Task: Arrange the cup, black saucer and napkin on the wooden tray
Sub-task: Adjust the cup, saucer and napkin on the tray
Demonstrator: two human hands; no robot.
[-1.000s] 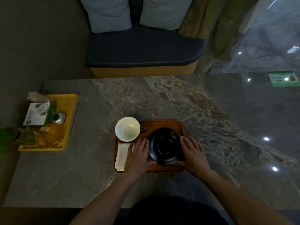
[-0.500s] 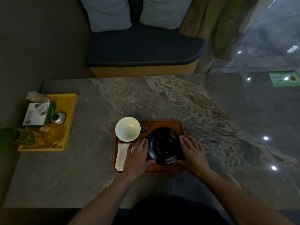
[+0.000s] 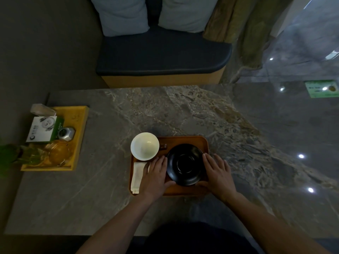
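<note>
The wooden tray lies on the marble table in front of me. A black saucer rests on its right half. My left hand and my right hand cup the saucer's two sides, thumbs at its near rim. The white cup stands at the tray's far left corner, overhanging the edge. A folded white napkin lies along the tray's left side, partly under my left hand.
A yellow tray at the table's left edge holds a white box, a metal tin, an amber glass dish and a green plant. A dark cushioned bench stands beyond the table's far edge. A green card lies far right.
Both hands stay around the saucer; it and the hands have barely shifted. The cup and napkin are where they were.
</note>
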